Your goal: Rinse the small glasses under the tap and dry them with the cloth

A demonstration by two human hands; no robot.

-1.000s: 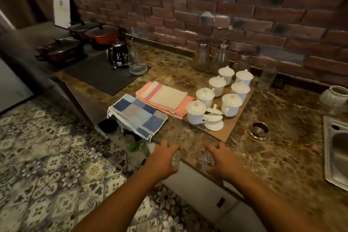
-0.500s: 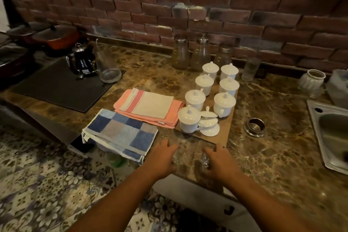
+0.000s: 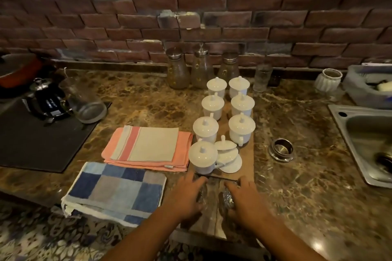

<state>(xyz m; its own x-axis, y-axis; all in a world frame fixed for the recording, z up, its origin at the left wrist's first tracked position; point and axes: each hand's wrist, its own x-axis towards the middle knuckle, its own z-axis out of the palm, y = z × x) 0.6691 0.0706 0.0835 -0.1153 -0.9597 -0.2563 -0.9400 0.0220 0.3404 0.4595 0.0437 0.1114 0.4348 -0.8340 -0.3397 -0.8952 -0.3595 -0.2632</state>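
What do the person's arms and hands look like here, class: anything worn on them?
Both forearms are bare, with no sleeves in view. The left hand and right hand wear no gloves; no watch, bracelet or ring shows, though the picture is dim and slightly blurred.

Both forearms reach in from 6 o'clock, bare. The left hand (image 3: 186, 196) and right hand (image 3: 246, 199) lie palm-down side by side, fingers curled, each closed around a small glass, thumbs turned inward.

two bare arms come up from the bottom. the left hand (image 3: 186, 196) and the right hand (image 3: 246, 201) have no gloves, no rings, no watch. no sleeves show at all.
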